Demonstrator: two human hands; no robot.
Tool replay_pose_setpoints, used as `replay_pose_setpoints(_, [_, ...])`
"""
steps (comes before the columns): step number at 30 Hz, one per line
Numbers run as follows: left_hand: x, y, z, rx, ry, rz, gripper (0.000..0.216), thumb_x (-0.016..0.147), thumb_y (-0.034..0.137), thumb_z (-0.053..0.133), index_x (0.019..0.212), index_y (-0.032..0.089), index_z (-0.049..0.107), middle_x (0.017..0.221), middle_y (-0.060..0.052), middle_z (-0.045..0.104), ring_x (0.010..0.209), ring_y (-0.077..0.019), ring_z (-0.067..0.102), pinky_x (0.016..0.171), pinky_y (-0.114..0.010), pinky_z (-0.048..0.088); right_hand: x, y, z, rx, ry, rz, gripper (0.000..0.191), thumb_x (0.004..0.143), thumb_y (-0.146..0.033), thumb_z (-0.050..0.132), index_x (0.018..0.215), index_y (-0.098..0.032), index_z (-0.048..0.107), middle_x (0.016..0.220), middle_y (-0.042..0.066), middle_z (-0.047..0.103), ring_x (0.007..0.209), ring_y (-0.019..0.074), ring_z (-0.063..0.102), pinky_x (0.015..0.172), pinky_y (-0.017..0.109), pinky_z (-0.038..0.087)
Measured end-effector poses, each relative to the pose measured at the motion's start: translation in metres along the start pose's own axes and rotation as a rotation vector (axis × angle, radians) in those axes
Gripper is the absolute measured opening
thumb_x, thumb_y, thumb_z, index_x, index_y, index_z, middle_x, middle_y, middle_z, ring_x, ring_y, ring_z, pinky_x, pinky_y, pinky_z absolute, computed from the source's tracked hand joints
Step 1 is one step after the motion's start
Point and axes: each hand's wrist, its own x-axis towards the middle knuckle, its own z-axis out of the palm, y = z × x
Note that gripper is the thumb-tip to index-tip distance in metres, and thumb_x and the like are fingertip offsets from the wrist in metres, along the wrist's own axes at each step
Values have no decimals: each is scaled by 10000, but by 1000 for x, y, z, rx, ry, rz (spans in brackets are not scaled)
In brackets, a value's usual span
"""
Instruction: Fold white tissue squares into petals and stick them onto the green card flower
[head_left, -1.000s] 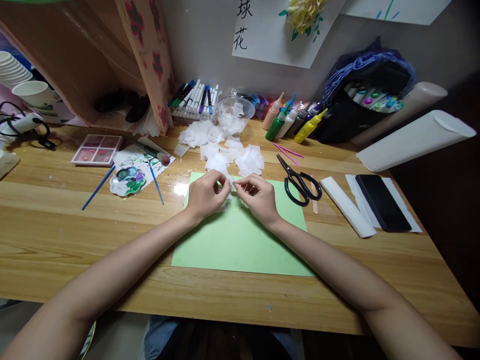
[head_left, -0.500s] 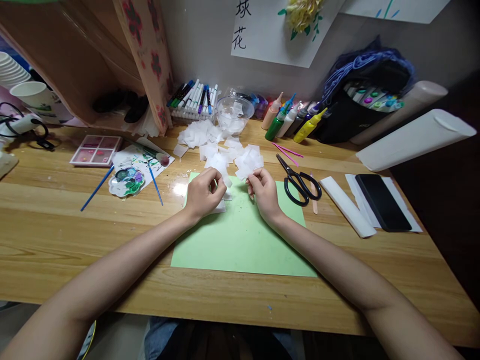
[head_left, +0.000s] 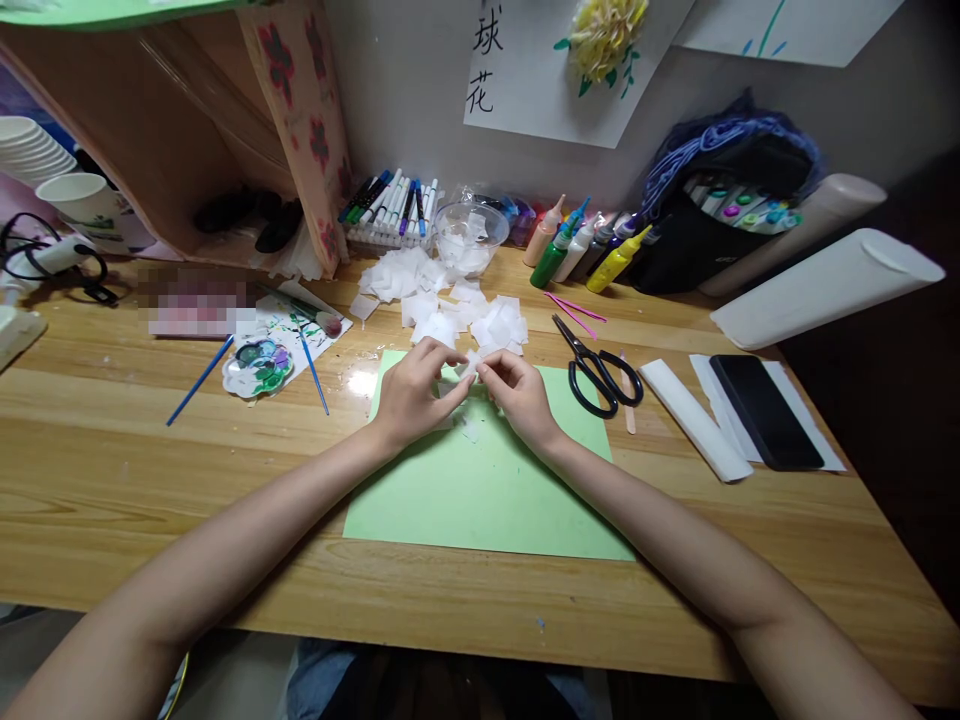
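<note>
A small square of thin white paper (head_left: 472, 366) is between my two hands, above a green sheet of paper (head_left: 487, 500). My left hand (head_left: 416, 395) has its thumb and forefinger curled at the square's left side. On the other side, the fingertips of my right hand (head_left: 519, 398) are pinched on it. Another small white paper piece (head_left: 469, 430) lies on the green sheet just below my fingers. Beyond my hands is a loose pile of white paper squares (head_left: 401, 272); more of them sit in a clear plastic bowl (head_left: 491, 222).
Black-handled scissors (head_left: 592, 375) and a wooden stick (head_left: 629, 415) lie to the right, near a phone (head_left: 765, 410) and folded white paper (head_left: 694, 420). Paint bottles (head_left: 555, 255) and markers (head_left: 394, 205) stand behind. A paint palette (head_left: 259, 368) and brushes (head_left: 199, 382) are leftward.
My hands have come closer together, and a white paper square now shows between the fingertips. A small white piece now shows on the green sheet below them. The view has tilted slightly.
</note>
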Motion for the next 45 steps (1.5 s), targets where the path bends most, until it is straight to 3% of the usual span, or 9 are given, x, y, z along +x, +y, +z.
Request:
replay_pose_setpoints(7, [0,-3,2,-71,-40,-19,208,873,294,543,935,194,714,805,-39,661,676,-110,586,636,-223,434,-2,-1,1,-26,-30,-4,218,807,-384,606,811,-172,655,733,11,600,612,107,486,523,228,368])
replay_pose_setpoints(14, [4,-9,2,-224,-104,-91,210,863,280,549,827,176,728,755,-41,669,666,-119,583,614,-234,424,-1,1,1,-15,-20,15,224,768,-368,641,823,-152,667,754,24,634,593,99,476,550,239,386])
replay_pose_setpoints(19, [6,-11,3,-323,-149,-154,237,858,309,555,785,168,732,736,-47,692,651,-128,594,603,-243,429,0,3,2,-14,-13,34,258,739,-403,659,809,-155,662,703,11,615,524,84,432,485,231,352])
replay_pose_setpoints(38, [9,-12,2,-455,-207,-298,286,785,342,591,613,129,676,599,-27,640,554,-109,535,531,-219,381,-2,1,2,-46,-39,41,270,752,-420,653,766,-151,645,668,7,590,525,80,427,471,224,343])
replay_pose_setpoints(45, [9,-12,2,-428,-210,-269,300,803,349,576,621,133,678,600,-25,632,561,-112,531,532,-222,383,-2,2,2,-48,-25,47,273,729,-420,670,755,-150,644,658,4,579,526,83,426,473,226,345])
